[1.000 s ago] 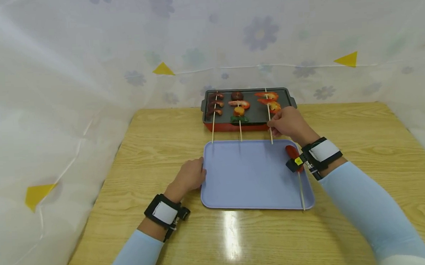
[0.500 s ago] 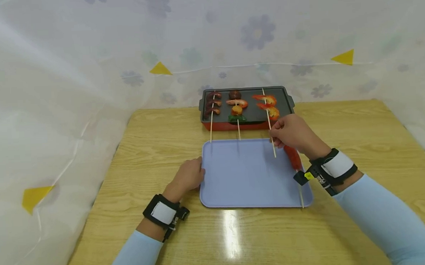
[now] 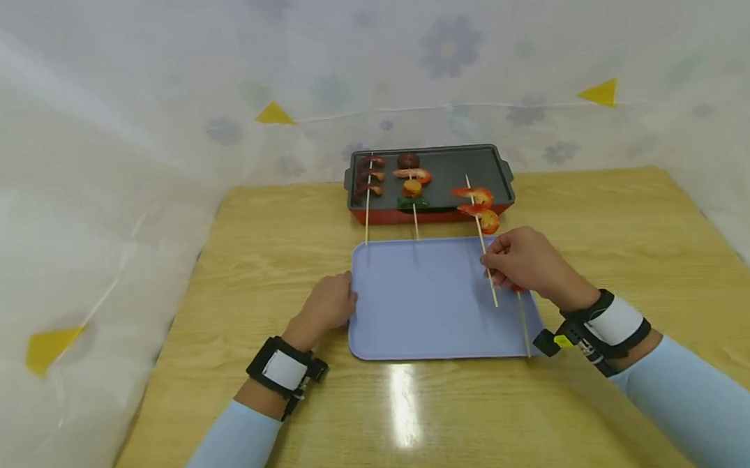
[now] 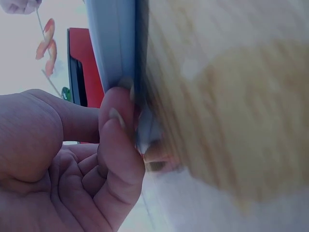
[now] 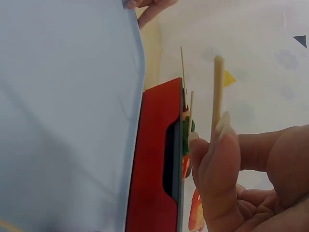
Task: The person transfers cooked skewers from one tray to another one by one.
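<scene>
In the head view my right hand (image 3: 528, 261) pinches the wooden stick of a shrimp skewer (image 3: 486, 221) between thumb and fingers. Two orange-red shrimp sit toward its far end, over the grill's front edge, while the stick's near end is over the lavender tray (image 3: 431, 301). The stick's blunt end (image 5: 218, 82) rises past the fingertips in the right wrist view. At the tray's left edge, my left hand (image 3: 328, 302) grips the rim, its fingers curled against it in the left wrist view. A skewer (image 3: 523, 325) with a red piece lies along the tray's right side, partly hidden by my right hand.
Behind the tray stands a red grill with a black plate (image 3: 456, 167). On it lie a skewer of brown curled pieces (image 3: 370, 177) and a mixed skewer (image 3: 412, 187), their sticks jutting forward. Flower-patterned plastic sheeting (image 3: 449, 49) hangs beyond the wooden table (image 3: 274, 231).
My right hand has drawn the shrimp skewer toward me and lifted it off the grill plate, its stick now reaching over the tray. My left hand has stayed at the tray's edge.
</scene>
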Available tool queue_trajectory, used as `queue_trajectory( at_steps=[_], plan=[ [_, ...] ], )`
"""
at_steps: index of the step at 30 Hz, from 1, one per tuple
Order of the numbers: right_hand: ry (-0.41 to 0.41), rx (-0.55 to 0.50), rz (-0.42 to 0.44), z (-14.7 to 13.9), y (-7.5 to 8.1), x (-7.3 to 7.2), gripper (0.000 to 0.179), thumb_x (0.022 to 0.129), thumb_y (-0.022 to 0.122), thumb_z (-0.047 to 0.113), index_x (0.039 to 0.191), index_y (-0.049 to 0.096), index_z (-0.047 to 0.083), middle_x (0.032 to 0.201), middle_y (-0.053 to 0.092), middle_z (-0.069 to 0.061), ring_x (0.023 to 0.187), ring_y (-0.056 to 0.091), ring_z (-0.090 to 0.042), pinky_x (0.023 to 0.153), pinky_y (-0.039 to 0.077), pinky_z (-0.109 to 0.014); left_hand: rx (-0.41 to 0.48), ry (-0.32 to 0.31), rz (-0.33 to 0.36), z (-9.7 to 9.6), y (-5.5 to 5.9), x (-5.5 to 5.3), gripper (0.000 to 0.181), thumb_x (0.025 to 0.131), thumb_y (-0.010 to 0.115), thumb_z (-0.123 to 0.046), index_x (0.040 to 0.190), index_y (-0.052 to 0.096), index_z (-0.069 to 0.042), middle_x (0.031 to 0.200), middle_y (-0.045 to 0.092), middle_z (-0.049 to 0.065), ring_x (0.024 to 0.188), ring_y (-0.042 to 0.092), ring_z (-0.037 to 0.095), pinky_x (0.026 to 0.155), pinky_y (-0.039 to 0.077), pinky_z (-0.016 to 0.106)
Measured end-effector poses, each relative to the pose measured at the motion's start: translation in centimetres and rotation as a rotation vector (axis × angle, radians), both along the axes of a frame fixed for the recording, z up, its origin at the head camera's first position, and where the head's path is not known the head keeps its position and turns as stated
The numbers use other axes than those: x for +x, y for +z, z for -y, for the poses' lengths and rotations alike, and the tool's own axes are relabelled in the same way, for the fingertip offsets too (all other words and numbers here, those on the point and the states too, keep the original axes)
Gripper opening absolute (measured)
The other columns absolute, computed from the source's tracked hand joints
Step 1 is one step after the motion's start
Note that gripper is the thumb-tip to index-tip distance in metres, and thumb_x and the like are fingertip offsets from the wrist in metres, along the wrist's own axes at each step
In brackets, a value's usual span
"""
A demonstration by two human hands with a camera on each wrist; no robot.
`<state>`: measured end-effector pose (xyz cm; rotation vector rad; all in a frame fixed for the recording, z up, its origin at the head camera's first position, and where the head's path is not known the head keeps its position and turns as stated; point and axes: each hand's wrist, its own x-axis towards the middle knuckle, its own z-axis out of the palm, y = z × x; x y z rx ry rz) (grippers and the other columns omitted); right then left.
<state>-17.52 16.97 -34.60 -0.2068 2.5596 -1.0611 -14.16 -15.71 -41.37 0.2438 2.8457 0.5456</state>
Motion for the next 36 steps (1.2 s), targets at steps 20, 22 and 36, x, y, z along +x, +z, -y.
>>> queue_trajectory(
  at_steps=[20,22,36],
  plan=[
    [-0.020,-0.046,0.010,-1.1,-3.2,4.7,0.019,0.091,0.063,0.016,0.084,0.065,-0.002,0.058,0.061,-0.002,0.057,0.061,-0.016,0.055,0.054,-0.030,-0.021,0.024,0.031,-0.3,0.1,0.0,0.030,0.096,0.054,-0.013,0.116,0.060,0.007,0.083,0.063,0.015,0.065,0.057,0.020,0.059,0.050,0.034],
    [-0.024,-0.046,0.026,-1.1,-3.5,4.9,0.019,0.091,0.063,0.017,0.085,0.065,-0.001,0.058,0.061,-0.002,0.057,0.061,-0.016,0.053,0.053,-0.030,-0.021,0.030,0.046,-0.3,0.0,0.0,0.032,0.097,0.053,-0.013,0.120,0.059,0.008,0.083,0.063,0.014,0.064,0.056,0.019,0.058,0.049,0.032],
    [-0.079,-0.041,0.101,-0.8,-5.6,5.6,0.019,0.091,0.063,0.016,0.088,0.065,-0.003,0.062,0.062,-0.003,0.056,0.061,-0.014,0.052,0.053,-0.028,-0.004,0.000,0.018,0.0,-0.2,-0.1,0.031,0.096,0.053,-0.012,0.117,0.060,0.009,0.083,0.064,0.015,0.064,0.058,0.020,0.060,0.051,0.034]
  ],
)
